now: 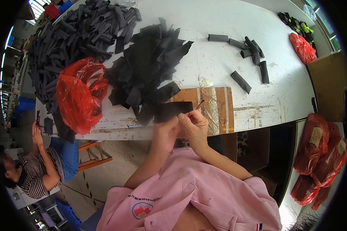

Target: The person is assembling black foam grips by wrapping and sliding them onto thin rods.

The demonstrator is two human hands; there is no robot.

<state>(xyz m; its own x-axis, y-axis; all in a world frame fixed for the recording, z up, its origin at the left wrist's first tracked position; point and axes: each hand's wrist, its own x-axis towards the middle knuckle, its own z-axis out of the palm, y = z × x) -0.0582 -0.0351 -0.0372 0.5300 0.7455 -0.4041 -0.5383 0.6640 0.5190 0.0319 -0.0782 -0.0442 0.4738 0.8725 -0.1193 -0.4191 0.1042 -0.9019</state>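
Close to the table's near edge, a dark strip of fabric (174,109) is pinched at its lower edge between both my hands. My left hand (166,132) is closed on the strip with its fingertips near the middle. Beside it, my right hand (196,126) grips the strip's right part, thumb and fingers pressed together. A thin brown stick-like tool (200,104) pokes up from the right hand. Just beyond lies a heap of flat black fabric pieces (148,57). Under the strip's right end is a brown cardboard sheet (225,109) with shiny clear tape.
A big pile of dark rolled fabric tubes (81,32) covers the far left, with a red plastic bag (83,94) before it. Several loose tubes (241,82) lie to the right. Red bags (316,154) stand at the right. A seated person (42,165) is at the left.
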